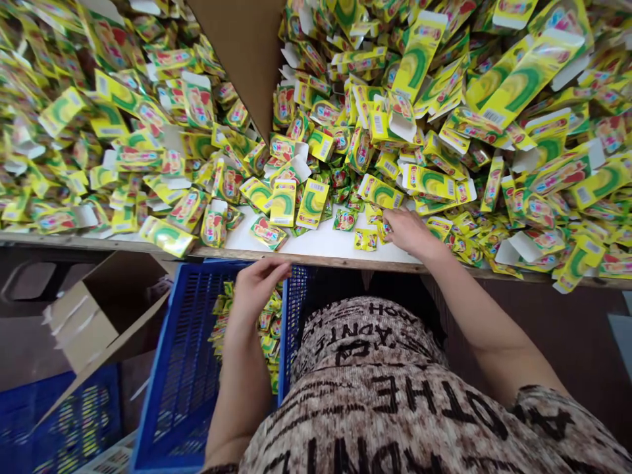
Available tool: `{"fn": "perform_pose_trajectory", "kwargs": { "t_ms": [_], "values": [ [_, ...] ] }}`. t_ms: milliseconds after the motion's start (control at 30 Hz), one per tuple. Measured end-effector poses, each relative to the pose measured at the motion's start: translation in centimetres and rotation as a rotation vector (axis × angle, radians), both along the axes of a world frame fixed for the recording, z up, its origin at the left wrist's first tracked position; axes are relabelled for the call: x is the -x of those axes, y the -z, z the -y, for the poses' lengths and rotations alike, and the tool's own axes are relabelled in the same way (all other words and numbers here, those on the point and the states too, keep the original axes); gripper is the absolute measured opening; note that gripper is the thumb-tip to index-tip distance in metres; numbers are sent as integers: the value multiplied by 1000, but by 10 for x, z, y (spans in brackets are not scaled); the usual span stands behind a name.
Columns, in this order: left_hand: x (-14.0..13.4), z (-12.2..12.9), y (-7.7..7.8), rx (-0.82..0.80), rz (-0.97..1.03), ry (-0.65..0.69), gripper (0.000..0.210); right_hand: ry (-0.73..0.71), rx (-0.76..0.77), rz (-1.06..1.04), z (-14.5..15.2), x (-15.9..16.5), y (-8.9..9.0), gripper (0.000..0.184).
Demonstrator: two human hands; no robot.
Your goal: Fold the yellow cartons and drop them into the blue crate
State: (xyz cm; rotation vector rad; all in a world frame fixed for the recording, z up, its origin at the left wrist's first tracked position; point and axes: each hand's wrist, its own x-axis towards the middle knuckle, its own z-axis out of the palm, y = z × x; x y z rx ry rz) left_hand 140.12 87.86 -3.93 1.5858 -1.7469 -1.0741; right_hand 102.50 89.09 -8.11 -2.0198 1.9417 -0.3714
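Observation:
My left hand (pixel 261 280) hovers over the rim of a blue crate (pixel 170 329), just below the table edge. Its thumb and fingers are pinched together, and whatever they may hold is hidden. On the white tabletop (pixel 340 247), my right hand (pixel 413 234) has its fingertips closed at a small yellow candy packet (pixel 382 228). Close by lie another yellow packet (pixel 365 239) and a green packet (pixel 344 219). Between the hands are small yellow-green candy boxes, one lying flat (pixel 268 233) and one leaning (pixel 313 203).
Heaps of candy boxes (pixel 424 49) cover the table on both sides of a brown cardboard divider (pixel 247 59). More packets (pixel 269 345) fill part of the crate. At lower left stand an open cardboard carton (pixel 89 329) and another blue crate (pixel 106 388).

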Motion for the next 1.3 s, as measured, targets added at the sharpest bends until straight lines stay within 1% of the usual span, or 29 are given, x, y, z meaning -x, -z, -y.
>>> {"fn": "perform_pose_trajectory", "kwargs": {
  "t_ms": [67,100,133,200,267,333,400,433,500,567,667,733,800,867,900,933,1000,1033,1067,1100,1133,1200,1233,1300],
  "values": [
    [43,19,-1,149,5,125,24,105,-12,149,4,-2,-6,35],
    [60,31,1,239,26,146,22,154,20,238,9,-7,-10,35],
    [74,44,4,331,59,140,19,188,64,322,14,-13,-14,34],
    [94,69,10,498,150,63,16,205,120,445,28,-34,-19,32],
    [105,87,14,597,269,28,22,179,64,483,43,-59,-19,31],
    [107,98,13,640,382,86,35,156,-13,404,53,-81,-13,22],
    [102,102,8,658,496,218,51,151,12,266,57,-95,-5,14],
    [98,104,5,664,560,297,58,159,58,203,57,-99,-1,14],
    [89,109,-1,664,684,455,69,180,149,137,55,-99,4,23],
    [82,117,-5,653,753,573,73,163,167,149,52,-97,5,31],
    [81,132,-5,680,757,653,64,66,139,262,47,-93,6,33],
    [86,140,-2,720,725,690,57,19,145,343,43,-90,9,33],
    [93,143,4,751,665,744,50,11,161,393,37,-85,16,29],
    [100,141,10,762,565,791,42,35,170,433,27,-77,23,21],
    [103,138,12,760,491,784,37,64,182,467,21,-71,25,20],
    [107,133,13,751,403,735,33,111,208,519,14,-64,25,20],
    [114,120,13,682,194,540,26,249,325,666,1,-51,20,24],
    [118,111,13,602,78,448,26,320,414,753,-5,-45,14,27],
    [124,101,13,490,-41,391,28,376,516,836,-10,-40,6,30],
    [131,90,14,356,-154,376,30,406,619,901,-14,-37,-2,33],
    [138,80,15,216,-258,400,32,408,711,938,-16,-35,-10,33],
    [153,60,21,-7,-421,469,35,349,818,917,-17,-33,-22,31],
    [159,52,25,-73,-466,483,37,307,836,863,-16,-34,-25,28],
    [168,40,34,-132,-496,468,39,237,817,721,-14,-34,-24,21]
  ]
}}
